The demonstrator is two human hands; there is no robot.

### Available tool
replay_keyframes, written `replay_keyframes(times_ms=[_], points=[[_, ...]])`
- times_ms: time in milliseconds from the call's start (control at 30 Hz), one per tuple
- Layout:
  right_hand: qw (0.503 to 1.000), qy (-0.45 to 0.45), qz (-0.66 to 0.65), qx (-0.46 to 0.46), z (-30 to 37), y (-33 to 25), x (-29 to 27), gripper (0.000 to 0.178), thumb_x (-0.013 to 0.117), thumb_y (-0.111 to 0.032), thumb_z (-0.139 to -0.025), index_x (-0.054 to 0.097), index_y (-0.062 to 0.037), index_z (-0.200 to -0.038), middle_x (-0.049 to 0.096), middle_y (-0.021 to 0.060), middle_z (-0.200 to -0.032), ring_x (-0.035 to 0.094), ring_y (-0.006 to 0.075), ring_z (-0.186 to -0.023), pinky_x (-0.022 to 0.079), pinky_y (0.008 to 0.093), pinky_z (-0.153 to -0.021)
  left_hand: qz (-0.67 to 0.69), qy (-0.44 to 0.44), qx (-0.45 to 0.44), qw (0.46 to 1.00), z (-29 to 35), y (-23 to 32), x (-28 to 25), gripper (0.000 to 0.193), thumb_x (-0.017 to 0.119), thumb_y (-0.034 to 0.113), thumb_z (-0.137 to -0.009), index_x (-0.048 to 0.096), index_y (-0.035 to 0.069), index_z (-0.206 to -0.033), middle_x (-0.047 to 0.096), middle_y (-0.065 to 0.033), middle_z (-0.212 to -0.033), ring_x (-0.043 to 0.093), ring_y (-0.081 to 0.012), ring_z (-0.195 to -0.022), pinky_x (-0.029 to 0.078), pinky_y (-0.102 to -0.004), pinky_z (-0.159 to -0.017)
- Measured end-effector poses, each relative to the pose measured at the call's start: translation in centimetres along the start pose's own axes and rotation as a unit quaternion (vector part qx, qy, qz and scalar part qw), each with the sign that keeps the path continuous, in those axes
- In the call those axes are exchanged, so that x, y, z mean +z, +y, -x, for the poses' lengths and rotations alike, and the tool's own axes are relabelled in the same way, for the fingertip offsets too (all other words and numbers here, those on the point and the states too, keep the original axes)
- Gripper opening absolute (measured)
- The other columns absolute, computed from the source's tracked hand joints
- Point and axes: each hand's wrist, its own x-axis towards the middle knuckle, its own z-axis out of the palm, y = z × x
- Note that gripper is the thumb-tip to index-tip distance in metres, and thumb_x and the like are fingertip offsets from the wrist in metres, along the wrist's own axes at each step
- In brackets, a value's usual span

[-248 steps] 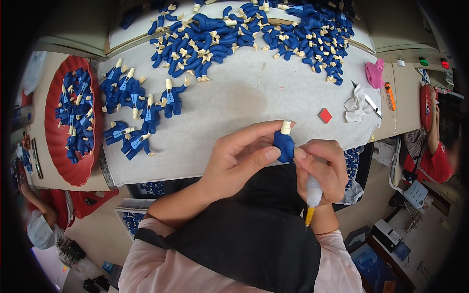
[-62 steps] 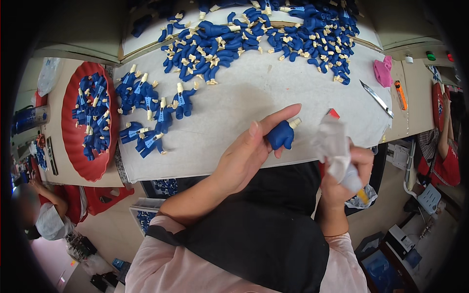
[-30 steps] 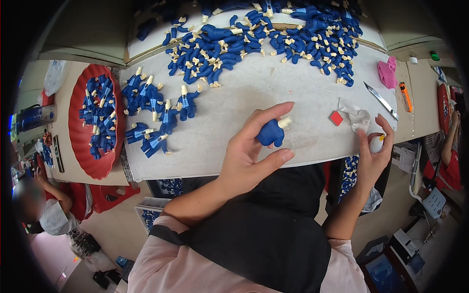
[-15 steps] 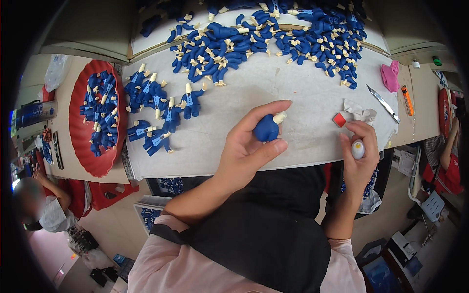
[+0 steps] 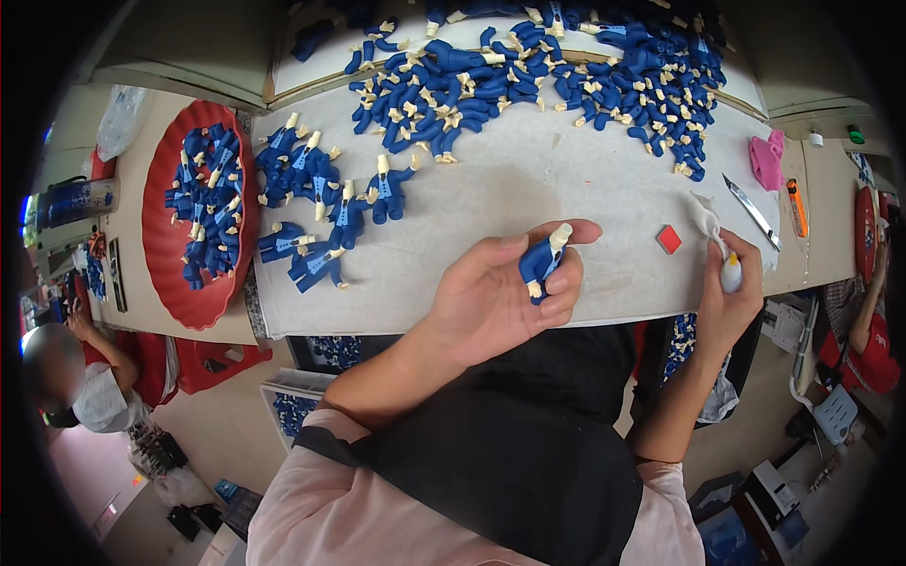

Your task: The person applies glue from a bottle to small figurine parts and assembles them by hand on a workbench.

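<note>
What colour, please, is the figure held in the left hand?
The figure is mostly dark blue with a cream neck, best seen in the head view.

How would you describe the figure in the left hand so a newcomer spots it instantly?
Find the white-covered table, then the left hand over its near edge. It holds a small blue-suited figure with a cream neck stub uppermost. Unlike the similar figures on the table, this one is in a hand.
</note>
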Motion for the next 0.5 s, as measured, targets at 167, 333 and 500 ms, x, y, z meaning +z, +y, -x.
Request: replay_keyframes(times_ms=[167,333,500], points=[[0.980,0.008,-0.197,0.020,0.8,-3.4,-0.4,0.017,0.057,0.006,-0.069,0.057,0.0029,-0.086,0.056,0.0088,-0.077,0.050,0.0130,-0.068,0.038,0.0210,-0.064,-0.044,0.012,0.011,0.999,-0.2,-0.3,0.2,0.053,0.039,0.027,-0.081,0.030,-0.004,-0.123,0.043,-0.0042,-0.080,0.040,-0.0128,-0.068,0.033,-0.0231,-0.063],[0.962,-0.032,-0.225,-0.154,1.3,-7.7,0.0,0.029,0.060,0.008,-0.062,0.061,-0.0012,-0.089,0.053,0.0063,-0.077,0.052,0.0154,-0.064,0.043,0.0247,-0.056,-0.372,0.056,0.075,0.924,0.2,-0.5,1.1,0.048,0.046,0.012,-0.079,0.032,0.003,-0.124,0.045,-0.0017,-0.086,0.041,-0.0089,-0.076,0.034,-0.0202,-0.069],[0.949,-0.124,-0.180,-0.228,1.1,-8.4,1.3,0.037,0.063,-0.001,-0.052,0.066,-0.0110,-0.088,0.048,0.0043,-0.070,0.050,0.0148,-0.059,0.041,0.0260,-0.047,-0.394,0.108,0.082,0.909,0.2,-0.9,2.2,0.048,0.049,-0.003,-0.075,0.036,0.005,-0.121,0.045,-0.0007,-0.096,0.042,-0.0071,-0.087,0.035,-0.0190,-0.076]])
